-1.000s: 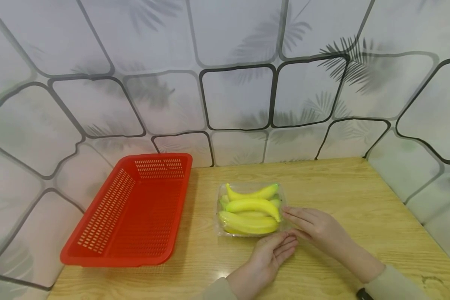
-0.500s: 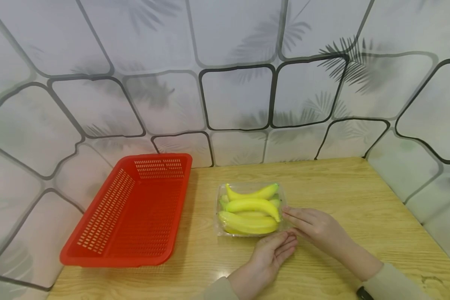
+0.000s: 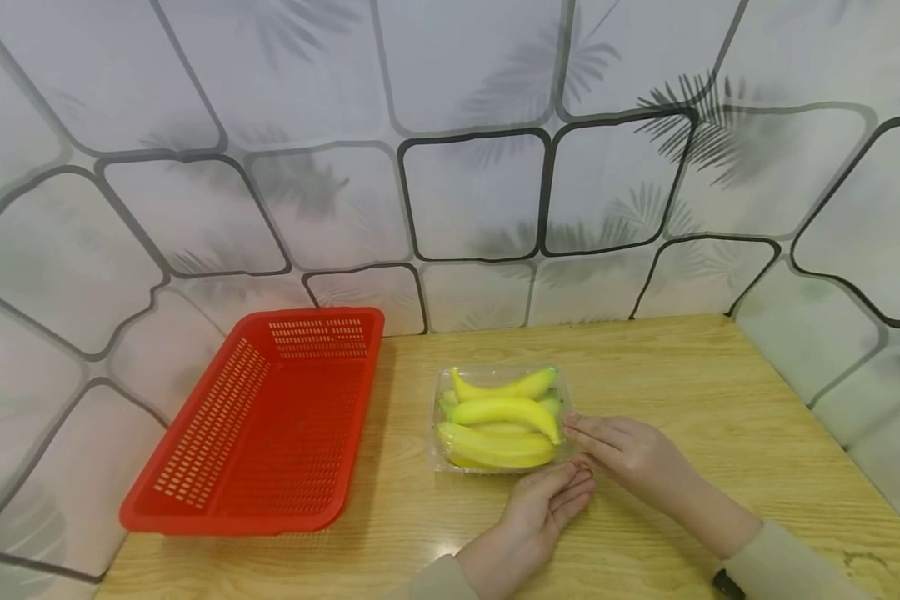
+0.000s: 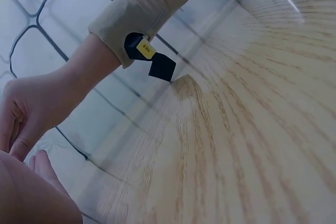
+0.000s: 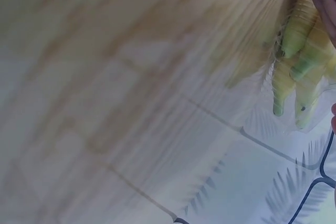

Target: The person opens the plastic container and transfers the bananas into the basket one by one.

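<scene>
While the table (image 3: 682, 367) is glossy with a wood grain, the basket (image 3: 288, 437) on it is red, rectangular, slotted walls, left of the box (image 3: 497, 374). Box: clear thin plastic, shiny, rectangular, flat on the table. Inside the box, stacked bananas (image 3: 504, 410): smooth, curved, yellow, greenish tips; more show under the top ones. Left hand (image 3: 534, 515) at the box's near right corner, fingers slightly bent, tips bunched. Right hand (image 3: 643, 460) at the box's right side, fingers fairly straight, tips touching it. Can't tell if either pinches the rim.
</scene>
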The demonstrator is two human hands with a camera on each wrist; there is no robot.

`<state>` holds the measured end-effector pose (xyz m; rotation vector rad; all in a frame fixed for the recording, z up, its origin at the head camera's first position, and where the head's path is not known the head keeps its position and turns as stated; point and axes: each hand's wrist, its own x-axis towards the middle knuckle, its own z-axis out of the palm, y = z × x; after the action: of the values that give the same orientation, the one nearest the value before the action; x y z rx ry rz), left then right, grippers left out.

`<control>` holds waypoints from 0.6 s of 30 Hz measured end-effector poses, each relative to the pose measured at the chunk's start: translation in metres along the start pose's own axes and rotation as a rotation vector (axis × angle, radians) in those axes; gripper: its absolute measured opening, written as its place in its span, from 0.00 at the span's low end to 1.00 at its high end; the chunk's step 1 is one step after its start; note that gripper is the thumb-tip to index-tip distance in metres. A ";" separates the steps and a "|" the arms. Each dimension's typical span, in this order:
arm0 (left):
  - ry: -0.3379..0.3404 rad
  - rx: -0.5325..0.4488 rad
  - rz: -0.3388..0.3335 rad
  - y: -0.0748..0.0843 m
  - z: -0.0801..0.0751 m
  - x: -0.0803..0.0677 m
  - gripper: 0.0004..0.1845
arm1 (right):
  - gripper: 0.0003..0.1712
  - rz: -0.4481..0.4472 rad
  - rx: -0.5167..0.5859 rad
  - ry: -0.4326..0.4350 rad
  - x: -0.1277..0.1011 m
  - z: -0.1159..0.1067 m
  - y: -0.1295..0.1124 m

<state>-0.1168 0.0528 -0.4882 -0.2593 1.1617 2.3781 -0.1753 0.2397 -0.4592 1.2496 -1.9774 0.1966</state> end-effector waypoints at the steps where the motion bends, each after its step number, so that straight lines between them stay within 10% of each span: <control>1: -0.002 0.000 -0.003 0.000 0.000 0.000 0.17 | 0.30 -0.001 -0.001 0.000 0.000 0.000 0.000; 18: 0.051 0.005 0.025 -0.004 0.001 0.000 0.14 | 0.28 -0.059 0.082 0.016 -0.001 0.007 0.004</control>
<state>-0.1149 0.0556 -0.4899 -0.3068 1.2006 2.4024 -0.1823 0.2391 -0.4635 1.3532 -1.9327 0.2602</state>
